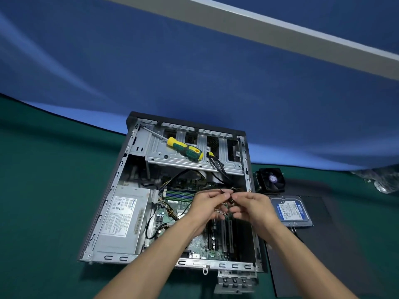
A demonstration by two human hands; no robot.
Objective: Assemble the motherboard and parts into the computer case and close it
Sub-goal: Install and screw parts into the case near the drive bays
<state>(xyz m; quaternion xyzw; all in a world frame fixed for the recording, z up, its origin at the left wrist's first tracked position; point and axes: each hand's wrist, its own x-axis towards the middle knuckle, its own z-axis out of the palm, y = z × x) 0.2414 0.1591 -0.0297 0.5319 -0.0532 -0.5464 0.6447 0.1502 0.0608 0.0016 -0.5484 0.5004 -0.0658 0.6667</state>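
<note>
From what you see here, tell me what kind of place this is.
Probably a computer repair or assembly bench. An open computer case lies on a green-covered table, a screwdriver rests on its drive bay, and a loose hard drive and cooling fan sit beside it.

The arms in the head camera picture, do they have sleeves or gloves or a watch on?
No. Both forearms are bare as far as the picture shows them, with no sleeves in view. The left hand and the right hand wear no gloves, and no watch, bracelet or ring can be seen. The fingers are bare too.
</note>
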